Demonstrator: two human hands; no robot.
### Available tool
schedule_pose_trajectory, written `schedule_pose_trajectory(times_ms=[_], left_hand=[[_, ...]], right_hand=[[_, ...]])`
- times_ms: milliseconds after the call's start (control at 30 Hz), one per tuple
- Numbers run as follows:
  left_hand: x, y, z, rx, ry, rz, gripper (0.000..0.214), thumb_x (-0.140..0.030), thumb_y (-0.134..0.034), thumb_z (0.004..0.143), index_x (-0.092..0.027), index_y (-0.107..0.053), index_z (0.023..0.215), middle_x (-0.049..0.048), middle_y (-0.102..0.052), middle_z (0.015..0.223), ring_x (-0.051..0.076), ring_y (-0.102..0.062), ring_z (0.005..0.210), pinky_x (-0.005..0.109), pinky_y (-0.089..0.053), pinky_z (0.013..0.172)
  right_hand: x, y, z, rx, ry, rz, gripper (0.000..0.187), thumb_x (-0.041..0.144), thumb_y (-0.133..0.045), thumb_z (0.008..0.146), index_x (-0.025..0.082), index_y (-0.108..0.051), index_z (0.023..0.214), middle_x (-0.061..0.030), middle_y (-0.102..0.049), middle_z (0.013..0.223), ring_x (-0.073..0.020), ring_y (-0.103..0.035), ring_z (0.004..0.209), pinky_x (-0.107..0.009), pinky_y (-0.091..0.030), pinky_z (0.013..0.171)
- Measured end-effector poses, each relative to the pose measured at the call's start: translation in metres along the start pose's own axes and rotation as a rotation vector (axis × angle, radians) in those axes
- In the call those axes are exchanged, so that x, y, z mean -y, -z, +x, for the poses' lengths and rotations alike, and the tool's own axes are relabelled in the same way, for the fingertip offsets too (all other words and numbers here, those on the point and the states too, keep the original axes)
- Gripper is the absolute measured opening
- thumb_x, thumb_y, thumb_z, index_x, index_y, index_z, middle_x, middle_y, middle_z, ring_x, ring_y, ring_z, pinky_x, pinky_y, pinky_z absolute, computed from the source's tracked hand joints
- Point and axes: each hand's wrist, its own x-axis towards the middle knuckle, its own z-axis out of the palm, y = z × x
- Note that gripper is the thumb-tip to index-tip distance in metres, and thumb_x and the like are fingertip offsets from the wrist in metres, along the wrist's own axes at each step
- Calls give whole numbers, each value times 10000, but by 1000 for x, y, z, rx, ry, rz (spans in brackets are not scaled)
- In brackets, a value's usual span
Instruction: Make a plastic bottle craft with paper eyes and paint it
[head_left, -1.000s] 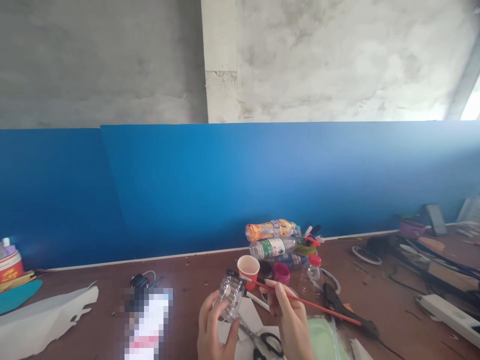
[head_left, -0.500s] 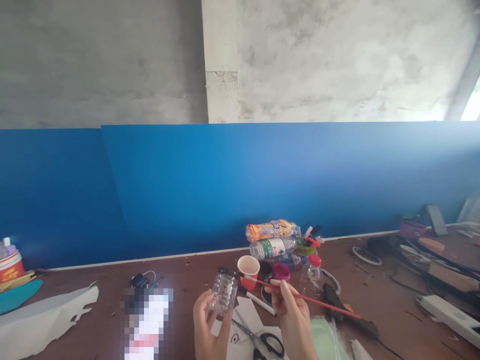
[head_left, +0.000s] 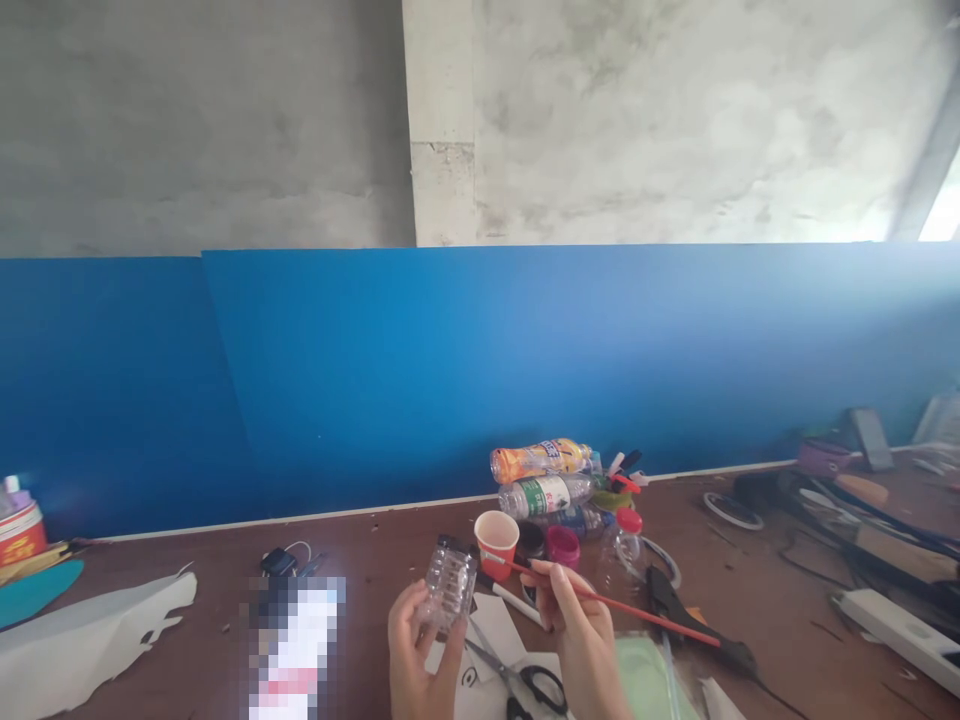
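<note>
My left hand [head_left: 424,645] grips a cut piece of clear ridged plastic bottle [head_left: 448,585], tilted, with a black band along its top edge. In my right hand [head_left: 574,625] is a thin paintbrush [head_left: 637,610] with a long red handle, held between thumb and fingers. Its bristle end points left, close to the bottle piece's black edge; I cannot tell whether they touch. Behind the brush stands an orange paper cup [head_left: 497,540] with a white inside. Below the hands lie black-handled scissors [head_left: 541,688] on white paper [head_left: 501,622].
Plastic bottles [head_left: 546,494], a magenta pot [head_left: 562,546] and a red-capped jar [head_left: 624,555] stand or lie behind the right hand. A black glue gun [head_left: 675,610] and a power strip [head_left: 900,635] are at right. A pixelated bright object [head_left: 292,650] and torn white sheet [head_left: 97,640] are at left.
My right hand and the paintbrush have shifted slightly left, toward the bottle piece. My left hand and the bottle piece have hardly moved.
</note>
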Motion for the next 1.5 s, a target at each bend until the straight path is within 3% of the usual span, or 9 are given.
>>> schedule_pose_trajectory(times_ms=[200, 367, 500, 800, 1200, 1333, 1500], left_hand=[[-2, 2, 5, 31, 162, -78, 559, -479, -705, 648, -202, -473, 1075, 118, -581, 1097, 278, -631, 965, 395, -509, 812], [-4, -1, 1, 44, 134, -90, 547, -448, -735, 620, -206, -494, 1048, 119, -552, 1169, 265, -622, 985, 361, -501, 823], [-3, -3, -2, 61, 94, -68, 501, -447, -717, 645, -211, -505, 1033, 111, -502, 1223, 249, -599, 1017, 347, -498, 848], [-1, -5, -5, 53, 15, -37, 476, -466, -718, 634, -213, -539, 995, 104, -515, 1188, 254, -589, 1026, 344, -521, 826], [2, -1, -2, 38, 43, -54, 497, -465, -723, 644, -213, -517, 1020, 118, -497, 1231, 262, -563, 1083, 359, -494, 862], [-1, -1, 1, 84, 166, -121, 520, -459, -737, 631, -214, -495, 1020, 94, -572, 1121, 243, -635, 955, 335, -522, 790], [4, 5, 19, 94, 518, -361, 520, -383, -749, 652, -209, -467, 1053, 83, -623, 1046, 234, -683, 872, 363, -534, 816]], right_hand=[[4, -3, 2, -30, -49, 96, 366, 516, -751, 626, 181, -746, 773, -53, -673, 641, -102, -429, 511, -209, -336, 460], [0, -2, 1, 38, -75, 115, 343, 497, -727, 678, 185, -751, 818, -16, -607, 560, -93, -426, 508, -208, -383, 508], [-4, -1, 1, 41, -66, 87, 358, 510, -709, 697, 185, -749, 839, -8, -572, 553, -96, -424, 511, -197, -339, 452], [-8, 0, 1, 57, -57, 49, 339, 491, -669, 753, 187, -739, 886, 11, -539, 544, -87, -389, 503, -202, -346, 472], [8, -8, 0, -65, -147, 211, 350, 458, -810, 559, 170, -737, 745, -41, -677, 628, -115, -517, 545, -195, -366, 448], [9, -6, 1, -70, -134, 216, 350, 460, -802, 572, 169, -731, 753, -42, -683, 633, -113, -509, 539, -199, -364, 446], [9, -1, 5, -70, -78, 202, 349, 469, -773, 610, 178, -728, 797, -57, -700, 690, -146, -541, 581, -232, -379, 461]])
